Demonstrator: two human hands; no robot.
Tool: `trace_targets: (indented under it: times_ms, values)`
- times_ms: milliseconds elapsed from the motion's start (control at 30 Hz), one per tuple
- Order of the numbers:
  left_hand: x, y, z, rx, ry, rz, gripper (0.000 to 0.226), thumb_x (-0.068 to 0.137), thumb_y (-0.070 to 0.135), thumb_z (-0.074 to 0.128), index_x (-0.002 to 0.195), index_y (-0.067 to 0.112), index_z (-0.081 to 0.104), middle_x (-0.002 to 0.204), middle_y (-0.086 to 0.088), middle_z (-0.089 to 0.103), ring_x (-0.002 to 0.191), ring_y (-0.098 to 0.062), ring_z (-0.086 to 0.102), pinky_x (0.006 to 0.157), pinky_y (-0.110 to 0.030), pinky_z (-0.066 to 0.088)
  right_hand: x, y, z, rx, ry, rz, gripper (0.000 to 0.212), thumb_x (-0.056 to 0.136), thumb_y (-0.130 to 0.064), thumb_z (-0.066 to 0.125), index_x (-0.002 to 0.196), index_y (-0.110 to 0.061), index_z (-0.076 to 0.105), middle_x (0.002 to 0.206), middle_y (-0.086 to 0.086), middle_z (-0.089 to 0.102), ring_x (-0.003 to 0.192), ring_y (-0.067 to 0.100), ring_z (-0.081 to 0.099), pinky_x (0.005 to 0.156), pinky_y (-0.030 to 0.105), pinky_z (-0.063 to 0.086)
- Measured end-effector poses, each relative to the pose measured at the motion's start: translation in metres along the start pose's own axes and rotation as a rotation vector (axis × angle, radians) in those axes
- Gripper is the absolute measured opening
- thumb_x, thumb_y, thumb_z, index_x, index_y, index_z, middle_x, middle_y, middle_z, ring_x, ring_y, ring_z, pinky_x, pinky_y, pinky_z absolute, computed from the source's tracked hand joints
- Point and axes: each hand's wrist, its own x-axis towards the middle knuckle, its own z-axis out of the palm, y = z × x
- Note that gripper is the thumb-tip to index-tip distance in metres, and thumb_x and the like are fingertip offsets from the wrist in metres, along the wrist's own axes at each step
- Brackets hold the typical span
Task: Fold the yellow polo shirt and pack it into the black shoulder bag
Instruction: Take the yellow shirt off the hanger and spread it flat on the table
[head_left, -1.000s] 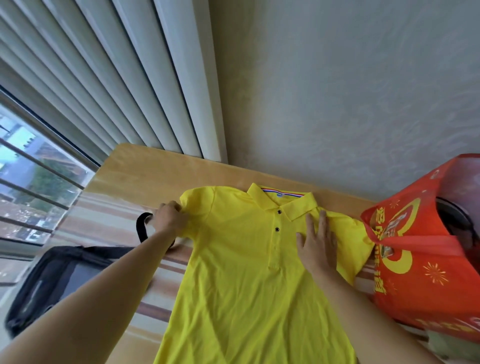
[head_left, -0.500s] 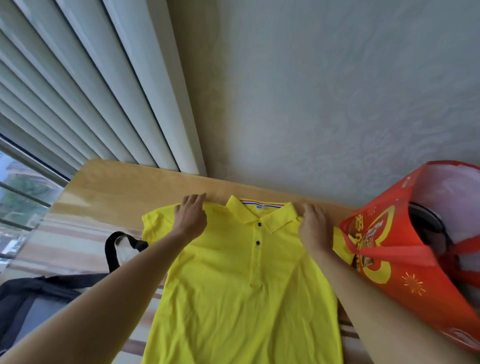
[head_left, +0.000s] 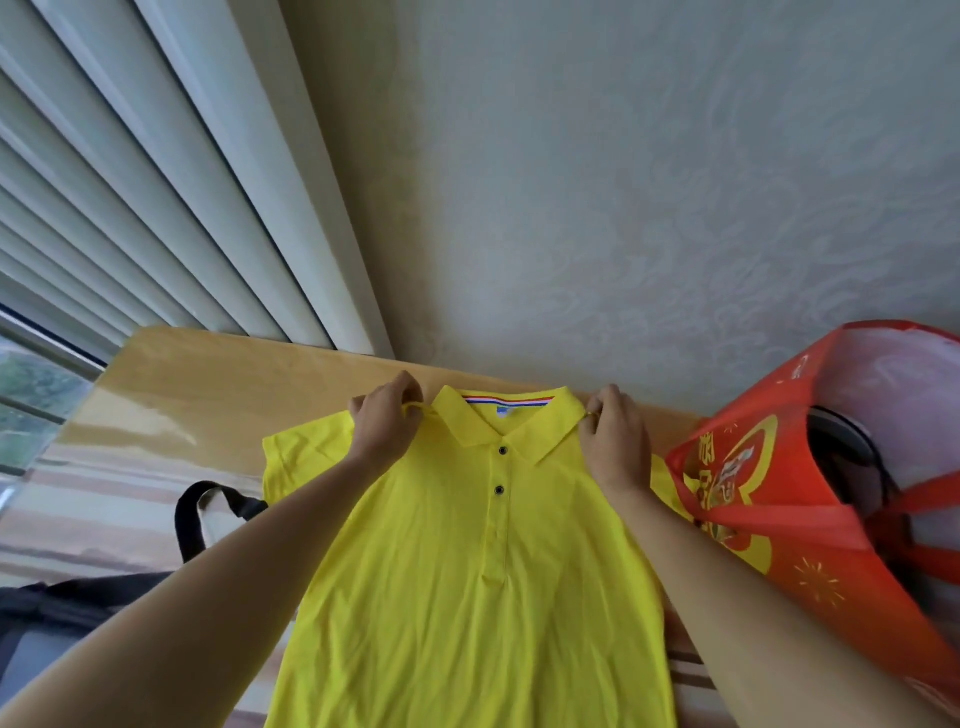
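Head view crops black shoulder bag (head_left: 78, 597); red bag (head_left: 779, 519) hides yellow polo shirt (head_left: 467, 597) sleeve.

- A red carrier bag (head_left: 810, 525) printed with gold motifs is stood at the right end of the bench (head_left: 218, 395).
- Pale slatted blinds (head_left: 130, 208) are seen upper left.
- A patterned grey wall (head_left: 649, 182) is seen behind.

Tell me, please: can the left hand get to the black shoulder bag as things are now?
Probably yes. The black shoulder bag lies open to the left of the yellow polo shirt, nothing covering it, but the left hand must first release the shirt shoulder.
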Motion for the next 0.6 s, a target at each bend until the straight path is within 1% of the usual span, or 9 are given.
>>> trace_targets:
  times_ms: [67, 100, 200, 300, 367, 433, 500, 567, 600]
  values:
    - [-0.004, 0.0, 0.002, -0.009, 0.049, -0.022, 0.023, 0.08, 0.01, 0.06, 0.099, 0.022, 0.054, 0.105, 0.002, 0.06, 0.103, -0.025, 0.053, 0.087, -0.038, 0.027, -0.004, 0.0, 0.002, -0.027, 0.018, 0.058, 0.017, 0.085, -0.002, 0.062, 0.097, -0.009, 0.052, 0.102, 0.014, 0.054, 0.084, 0.04, 0.061, 0.064, 0.041, 0.046]
    - [-0.008, -0.001, 0.003, 0.047, 0.087, -0.019, 0.029, 0.078, 0.012, 0.063, 0.105, 0.021, 0.053, 0.113, -0.001, 0.055, 0.108, -0.027, 0.049, 0.088, -0.04, 0.028, -0.007, 0.0, 0.003, -0.038, 0.023, 0.093, 0.02, 0.086, -0.002, 0.064, 0.101, -0.007, 0.052, 0.107, 0.016, 0.052, 0.085, 0.042, 0.062, 0.065, 0.044, 0.05]
    - [-0.029, -0.001, 0.007, 0.275, 0.168, 0.132, 0.043, 0.075, 0.023, 0.065, 0.114, 0.017, 0.049, 0.123, -0.009, 0.043, 0.108, -0.031, 0.042, 0.086, -0.043, 0.035, -0.017, 0.006, 0.006, -0.112, 0.039, 0.027, 0.02, 0.086, -0.004, 0.064, 0.098, -0.005, 0.049, 0.105, 0.017, 0.048, 0.081, 0.042, 0.063, 0.058, 0.046, 0.054]
    - [-0.049, -0.003, 0.016, 0.409, 0.038, 0.343, 0.043, 0.081, 0.037, 0.056, 0.119, 0.02, 0.05, 0.123, -0.008, 0.044, 0.109, -0.033, 0.047, 0.087, -0.043, 0.039, -0.034, 0.011, 0.011, -0.258, -0.021, -0.102, 0.017, 0.082, -0.013, 0.065, 0.093, -0.007, 0.053, 0.095, 0.016, 0.053, 0.084, 0.04, 0.06, 0.057, 0.043, 0.049]
    - [-0.055, -0.014, 0.027, 0.472, -0.086, 0.302, 0.055, 0.088, 0.056, 0.044, 0.135, 0.027, 0.045, 0.136, -0.01, 0.04, 0.126, -0.035, 0.041, 0.101, -0.047, 0.037, -0.043, 0.016, 0.017, -0.307, -0.085, -0.097, 0.029, 0.081, -0.023, 0.067, 0.104, -0.007, 0.057, 0.103, 0.015, 0.055, 0.096, 0.038, 0.057, 0.067, 0.043, 0.05]
    - [-0.058, -0.028, 0.036, 0.516, -0.184, 0.226, 0.072, 0.089, 0.072, 0.029, 0.151, 0.034, 0.026, 0.155, -0.013, 0.024, 0.146, -0.036, 0.018, 0.117, -0.053, 0.021, -0.049, 0.022, 0.024, -0.332, -0.146, -0.073, 0.047, 0.084, -0.033, 0.065, 0.123, -0.008, 0.054, 0.122, 0.015, 0.054, 0.112, 0.037, 0.053, 0.08, 0.045, 0.051]
    - [-0.059, -0.036, 0.041, 0.536, -0.248, 0.209, 0.079, 0.087, 0.077, 0.013, 0.155, 0.038, 0.008, 0.164, -0.01, 0.005, 0.151, -0.031, -0.004, 0.121, -0.054, 0.005, -0.054, 0.028, 0.028, -0.322, -0.2, -0.07, 0.061, 0.089, -0.038, 0.06, 0.141, -0.009, 0.044, 0.143, 0.015, 0.045, 0.129, 0.036, 0.045, 0.097, 0.048, 0.047]
    - [-0.058, -0.035, 0.04, 0.539, -0.273, 0.198, 0.082, 0.084, 0.079, 0.005, 0.155, 0.039, -0.001, 0.165, -0.007, -0.006, 0.151, -0.028, -0.014, 0.121, -0.055, -0.002, -0.06, 0.032, 0.031, -0.301, -0.241, -0.069, 0.069, 0.094, -0.041, 0.056, 0.151, -0.01, 0.032, 0.156, 0.015, 0.032, 0.142, 0.036, 0.032, 0.112, 0.049, 0.036]
    - [-0.06, -0.034, 0.039, 0.542, -0.27, 0.191, 0.081, 0.084, 0.079, 0.006, 0.155, 0.04, -0.002, 0.165, -0.006, -0.008, 0.15, -0.028, -0.016, 0.12, -0.056, -0.004, -0.063, 0.034, 0.031, -0.286, -0.24, -0.077, 0.071, 0.095, -0.04, 0.055, 0.153, -0.01, 0.029, 0.159, 0.015, 0.027, 0.145, 0.036, 0.028, 0.115, 0.049, 0.034]
